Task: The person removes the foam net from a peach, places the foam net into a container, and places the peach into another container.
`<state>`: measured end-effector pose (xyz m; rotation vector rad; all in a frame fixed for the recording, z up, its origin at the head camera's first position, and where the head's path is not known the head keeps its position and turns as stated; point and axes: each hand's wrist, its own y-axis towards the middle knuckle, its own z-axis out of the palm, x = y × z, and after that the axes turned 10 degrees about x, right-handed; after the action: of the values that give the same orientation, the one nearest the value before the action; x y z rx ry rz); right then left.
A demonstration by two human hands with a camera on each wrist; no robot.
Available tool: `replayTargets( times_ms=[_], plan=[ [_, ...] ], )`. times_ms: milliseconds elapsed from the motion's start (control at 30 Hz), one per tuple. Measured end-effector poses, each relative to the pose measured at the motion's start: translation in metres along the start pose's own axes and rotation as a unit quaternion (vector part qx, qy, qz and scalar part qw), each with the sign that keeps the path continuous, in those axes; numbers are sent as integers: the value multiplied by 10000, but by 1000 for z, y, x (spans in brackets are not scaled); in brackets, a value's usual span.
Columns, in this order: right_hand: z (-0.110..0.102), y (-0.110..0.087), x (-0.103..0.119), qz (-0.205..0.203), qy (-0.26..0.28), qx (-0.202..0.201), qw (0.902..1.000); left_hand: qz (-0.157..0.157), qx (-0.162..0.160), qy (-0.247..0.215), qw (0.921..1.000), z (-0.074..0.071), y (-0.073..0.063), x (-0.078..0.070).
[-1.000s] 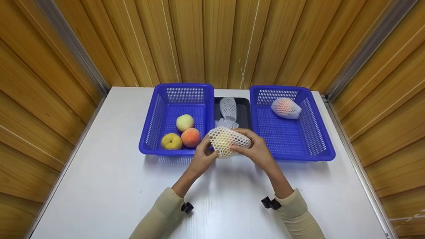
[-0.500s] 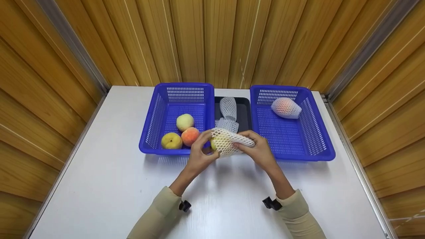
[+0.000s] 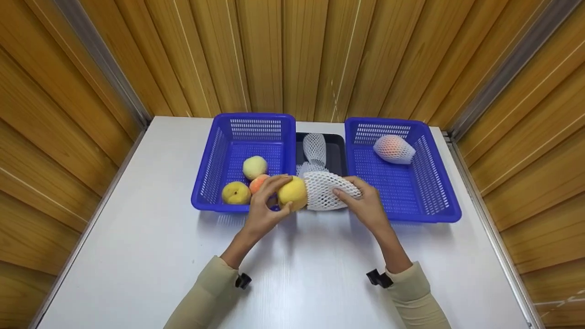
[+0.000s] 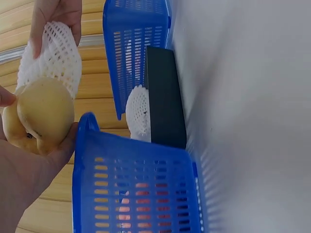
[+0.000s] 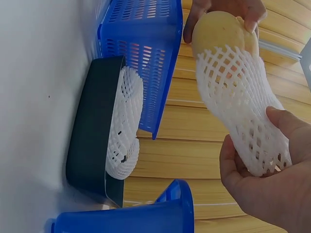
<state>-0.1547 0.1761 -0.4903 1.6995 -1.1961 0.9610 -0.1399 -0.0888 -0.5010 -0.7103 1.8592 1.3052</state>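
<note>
My left hand (image 3: pixel 265 205) grips a yellow peach (image 3: pixel 292 193) between fingers and thumb, above the front rim of the left basket. A white foam net sleeve (image 3: pixel 327 191) stretches from the peach to my right hand (image 3: pixel 368 205), which pinches its narrow end. In the right wrist view, the sleeve's open mouth (image 5: pixel 226 60) covers one end of the peach (image 5: pixel 218 31), while the other end is bare. The left wrist view shows the peach's crease and stem hollow (image 4: pixel 30 136) facing my left palm.
The left blue basket (image 3: pixel 203 183) holds a yellow, a pale and a reddish peach. A black tray (image 3: pixel 336 153) with spare net sleeves (image 3: pixel 314 148) sits between the baskets. A net-wrapped peach (image 3: pixel 390 148) lies in the right blue basket (image 3: pixel 452 201).
The peach, earlier mostly covered by the net, now shows bare on its left side. My left hand has shifted left with it, and my right hand has drawn the sleeve rightward.
</note>
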Motion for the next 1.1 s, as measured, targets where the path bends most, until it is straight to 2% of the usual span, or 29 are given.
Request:
replayTargets(
  times_ms=[267,433,633,700,867,1000,1100],
  plan=[
    [-9,-1,-7,-179,-396,-143,9990,-204,-282,-46,9994,-24,-3,3],
    [-14,-1,-8,1,-456,-496,9977,-303,-413,45,9987,-38,-4,5],
    [-17,2,-7,187,-700,-853,9937,-499,-604,428,9960,-54,-7,28],
    [-16,3,-8,153,-789,-885,9928,-568,-641,579,9946,-57,-7,21],
    [-12,6,-10,-75,-865,-801,9930,-634,-677,830,9922,-62,-5,-6],
    [-7,12,-10,-142,-944,-675,9931,-693,-744,786,9917,-67,-5,-5],
    [-4,19,-9,-130,-1198,-740,9900,-751,-804,728,9913,-70,-5,-5]
  ],
)
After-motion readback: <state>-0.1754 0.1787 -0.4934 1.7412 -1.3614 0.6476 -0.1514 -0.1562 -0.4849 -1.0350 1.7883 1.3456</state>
